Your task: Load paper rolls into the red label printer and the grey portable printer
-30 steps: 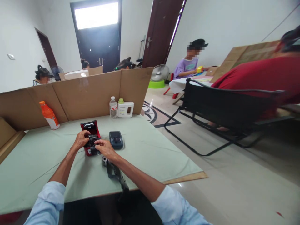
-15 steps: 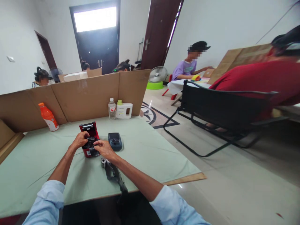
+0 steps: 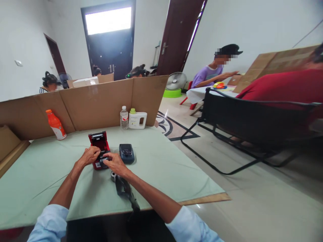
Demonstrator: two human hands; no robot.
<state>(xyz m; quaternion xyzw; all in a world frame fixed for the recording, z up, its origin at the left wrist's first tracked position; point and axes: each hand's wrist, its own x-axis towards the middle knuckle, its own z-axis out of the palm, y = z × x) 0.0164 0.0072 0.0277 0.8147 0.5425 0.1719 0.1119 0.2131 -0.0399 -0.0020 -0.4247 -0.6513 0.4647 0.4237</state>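
I see the red printer (image 3: 99, 150) on the desk (image 3: 161, 161), lid up, right under both hands. Left grip (image 3: 88, 156) curled on its left side; right grip (image 3: 114, 163) pinching sth small at its front, can't tell what.

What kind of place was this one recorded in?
Probably a plain room set up as shared workstations: cardboard dividers fence off a cloth-covered table, other people sit at tables nearby, and the floor is tiled.
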